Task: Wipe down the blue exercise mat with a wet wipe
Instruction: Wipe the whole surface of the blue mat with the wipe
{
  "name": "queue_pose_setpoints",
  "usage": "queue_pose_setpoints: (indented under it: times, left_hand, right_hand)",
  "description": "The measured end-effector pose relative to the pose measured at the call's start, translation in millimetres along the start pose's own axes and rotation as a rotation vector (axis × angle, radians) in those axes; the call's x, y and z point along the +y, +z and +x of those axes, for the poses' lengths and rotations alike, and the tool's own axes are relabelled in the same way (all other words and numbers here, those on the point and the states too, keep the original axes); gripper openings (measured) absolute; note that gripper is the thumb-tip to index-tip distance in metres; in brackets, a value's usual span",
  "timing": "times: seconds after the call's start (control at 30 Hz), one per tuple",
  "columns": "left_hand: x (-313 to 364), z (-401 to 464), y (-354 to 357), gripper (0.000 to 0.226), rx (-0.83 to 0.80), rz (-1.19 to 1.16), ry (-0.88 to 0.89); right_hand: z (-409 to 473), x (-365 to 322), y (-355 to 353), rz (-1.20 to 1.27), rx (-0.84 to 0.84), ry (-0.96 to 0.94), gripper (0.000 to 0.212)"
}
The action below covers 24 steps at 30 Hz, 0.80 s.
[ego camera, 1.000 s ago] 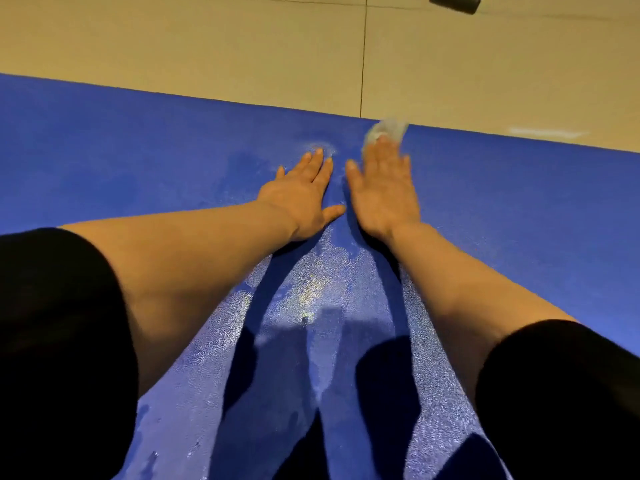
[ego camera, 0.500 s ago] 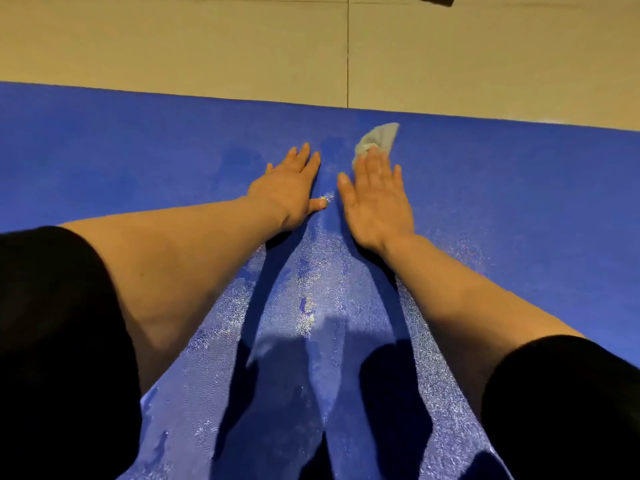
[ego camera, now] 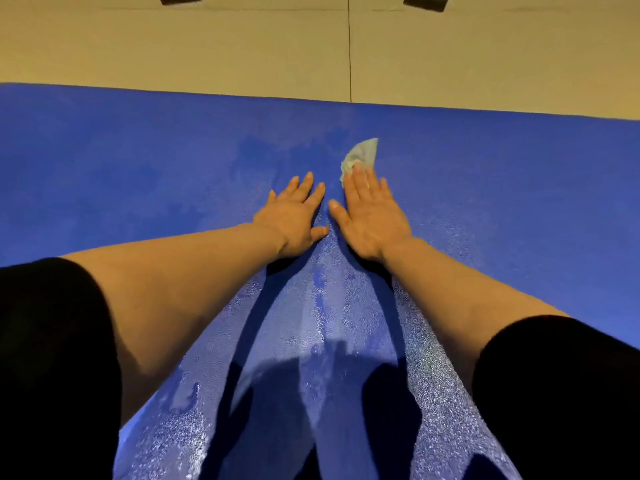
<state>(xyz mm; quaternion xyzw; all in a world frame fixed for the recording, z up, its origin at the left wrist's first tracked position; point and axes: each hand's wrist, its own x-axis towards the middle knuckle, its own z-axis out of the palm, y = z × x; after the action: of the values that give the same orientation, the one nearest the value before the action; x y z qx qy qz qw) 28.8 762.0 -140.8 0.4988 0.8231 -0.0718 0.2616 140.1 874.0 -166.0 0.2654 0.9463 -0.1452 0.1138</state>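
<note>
Blue mat (ego camera: 138,168) spread across beige floor (ego camera: 207,46), wet sheen down the near middle. Wet wipe (ego camera: 362,154) on mat, far of centre, pinned under flat right hand (ego camera: 372,216). Left hand (ego camera: 294,216) just beside, fingers straight, palm down on mat.

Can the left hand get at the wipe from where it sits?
Probably yes. The left hand lies flat on the blue mat beside the right hand, whose fingers press the wet wipe. The wipe's far end pokes out uncovered, with only bare mat between.
</note>
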Motion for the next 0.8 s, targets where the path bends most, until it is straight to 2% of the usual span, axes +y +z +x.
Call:
queue_pose_setpoints:
  times: [0.07,0.17,0.27,0.37,0.47,0.6,0.7,0.8]
  left_hand:
    - [1.3,-7.8,2.9,0.079,-0.034,0.019,0.009]
    - [-0.9,-20.5,2.8,0.079,-0.069,0.041,0.025]
    - [0.1,-29.1,6.6,0.077,-0.071,0.048,0.008]
    - [6.4,-33.8,12.9,0.074,-0.055,0.029,-0.034]
    - [13.2,-39.1,15.5,0.076,-0.084,0.042,-0.022]
    - [7.5,-52.8,15.6,0.075,-0.106,0.093,0.017]
    - [5.3,-58.5,17.7,0.073,-0.11,0.118,0.012]
    - [12.2,-61.9,20.2,0.072,-0.108,0.11,-0.021]
  right_hand:
    - [-10.7,20.8,-7.7,-0.056,-0.036,-0.024,0.063]
    - [-36.7,48.4,-9.2,-0.045,-0.013,0.132,0.064]
    - [-42.5,24.2,0.8,0.053,0.038,0.25,0.068]
    - [-40.9,-15.5,10.0,0.089,-0.03,0.127,0.068]
    - [-51.7,-5.6,9.4,0.024,-0.052,0.031,0.064]
    - [-73.8,32.0,9.9,0.0,0.003,0.152,0.064]
    - [-84.1,13.0,18.8,0.068,0.077,0.29,0.067]
    - [-87.0,-24.4,29.7,0.058,0.054,0.187,0.067]
